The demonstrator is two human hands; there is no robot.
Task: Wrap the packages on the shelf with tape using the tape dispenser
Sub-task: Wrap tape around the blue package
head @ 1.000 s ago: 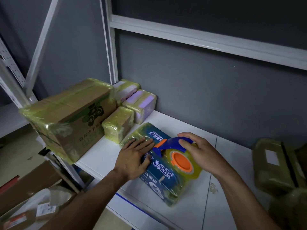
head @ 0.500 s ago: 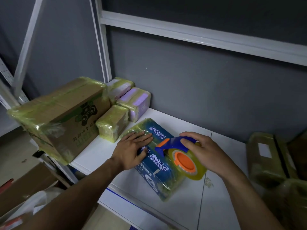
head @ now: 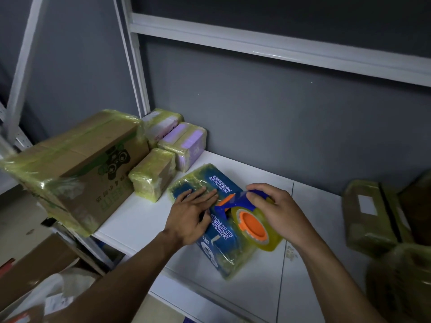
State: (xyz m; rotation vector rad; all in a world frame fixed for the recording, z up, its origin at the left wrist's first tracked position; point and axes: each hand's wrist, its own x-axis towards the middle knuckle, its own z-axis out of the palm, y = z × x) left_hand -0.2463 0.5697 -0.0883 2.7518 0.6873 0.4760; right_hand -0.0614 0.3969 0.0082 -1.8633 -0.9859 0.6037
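A blue package with white lettering lies flat on the white shelf, partly covered in yellowish tape. My left hand presses flat on its left side, fingers straight. My right hand grips the blue tape dispenser, whose yellowish roll with an orange core rests on the package's right edge. The dispenser's front end touches the package top just right of my left fingertips.
A large taped cardboard box stands at the shelf's left end. Three small taped packages sit between it and the grey back wall. More wrapped parcels lie at the right. Cardboard lies on the floor below.
The dispenser has slid a little to the right along the package with my right hand. My left hand stays pressed flat on the package.
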